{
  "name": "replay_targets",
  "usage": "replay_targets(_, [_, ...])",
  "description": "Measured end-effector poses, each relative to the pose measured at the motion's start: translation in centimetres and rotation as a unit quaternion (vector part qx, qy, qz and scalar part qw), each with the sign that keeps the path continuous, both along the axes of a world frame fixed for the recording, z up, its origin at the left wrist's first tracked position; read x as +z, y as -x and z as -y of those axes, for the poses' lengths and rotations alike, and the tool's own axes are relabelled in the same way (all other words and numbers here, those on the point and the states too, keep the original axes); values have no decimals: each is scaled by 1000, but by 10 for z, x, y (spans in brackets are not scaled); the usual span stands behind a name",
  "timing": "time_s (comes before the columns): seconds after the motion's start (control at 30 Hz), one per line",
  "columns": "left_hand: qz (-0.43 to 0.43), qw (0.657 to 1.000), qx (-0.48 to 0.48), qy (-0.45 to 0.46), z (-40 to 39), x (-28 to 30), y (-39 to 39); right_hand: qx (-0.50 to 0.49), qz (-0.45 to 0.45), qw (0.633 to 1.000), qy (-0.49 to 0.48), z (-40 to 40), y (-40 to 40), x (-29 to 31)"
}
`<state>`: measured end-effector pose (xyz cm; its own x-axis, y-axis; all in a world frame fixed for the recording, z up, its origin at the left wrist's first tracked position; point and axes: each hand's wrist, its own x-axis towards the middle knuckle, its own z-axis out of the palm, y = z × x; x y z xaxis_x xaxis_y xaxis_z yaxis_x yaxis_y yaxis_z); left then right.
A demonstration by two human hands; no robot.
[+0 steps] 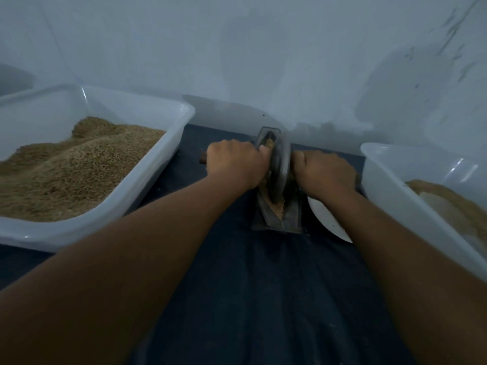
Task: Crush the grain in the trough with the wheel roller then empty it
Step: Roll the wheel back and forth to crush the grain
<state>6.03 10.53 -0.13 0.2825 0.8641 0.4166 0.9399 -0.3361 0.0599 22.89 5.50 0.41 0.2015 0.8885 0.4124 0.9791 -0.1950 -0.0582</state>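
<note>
Both forearms reach forward, the left hand [233, 163] and right hand [322, 171] each wrapped round a handle end, so weight bears evenly on the wheel roller [280, 164]. It stands upright in the grain-lined trough [276, 219] on the dark cloth [250, 299], between two tubs: the left tub [147, 180] heaped with whole grain, the right tub [395, 185] likely placed for emptying.

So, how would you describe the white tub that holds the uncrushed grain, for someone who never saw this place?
Start from the dark cloth covering the floor by the pale wall. Two white plastic tubs stand on it, either side of the metal trough. The grain tub is on the left side, heaped with brown grain, whereas the right tub holds far less.
</note>
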Motion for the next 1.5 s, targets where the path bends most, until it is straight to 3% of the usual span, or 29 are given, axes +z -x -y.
replay_targets(0.47, [29, 999, 16, 10, -19, -7, -4, -25, 2, 999, -30, -25, -3, -1])
replay_targets(0.67, [60, 998, -36, 1, -44, 0, -12, -18, -6, 1000, -10, -55, -15, 3])
replay_targets(1.1, [55, 990, 4, 130, -88, 9, -21, -14, 3, 995, 95, -102, -24, 23])
replay_targets(1.5, [46, 999, -27, 2, -45, 0, -14, -2, -1, 1000, 25, -59, -17, 6])
